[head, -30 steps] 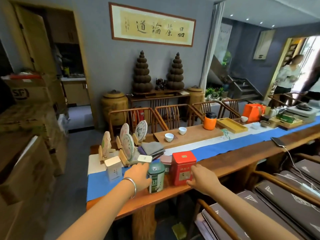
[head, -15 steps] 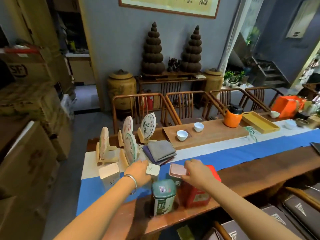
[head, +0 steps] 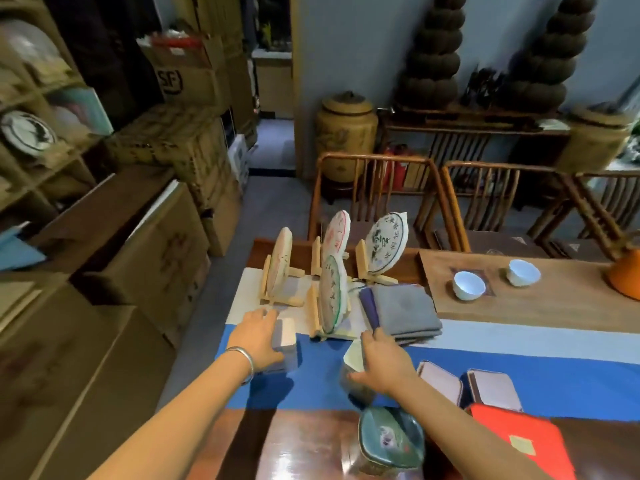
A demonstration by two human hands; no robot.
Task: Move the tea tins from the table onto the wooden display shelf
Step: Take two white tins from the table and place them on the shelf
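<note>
Several tea tins stand on the blue runner (head: 519,362) of the long wooden table. My left hand (head: 258,337), with a silver bangle on the wrist, is closed around a pale square tin (head: 285,341) at the table's left end. My right hand (head: 384,365) grips a white-lidded tin (head: 353,358) just right of it. A green tin (head: 391,441) stands under my right forearm. Two pink-lidded tins (head: 440,382) (head: 493,389) and a red tin (head: 519,441) sit further right. A wooden display shelf (head: 31,133) fills the far left.
Round tea cakes on wooden stands (head: 332,296), folded grey cloths (head: 401,310) and two white cups (head: 469,285) on a wooden tray sit behind the tins. Stacked cardboard boxes (head: 156,237) stand between table and shelf. Wooden chairs (head: 374,195) line the far side.
The view has swung left and down. My left hand moved left onto the pale square tin, and my right hand moved off the pink-lidded tin onto the white-lidded one.
</note>
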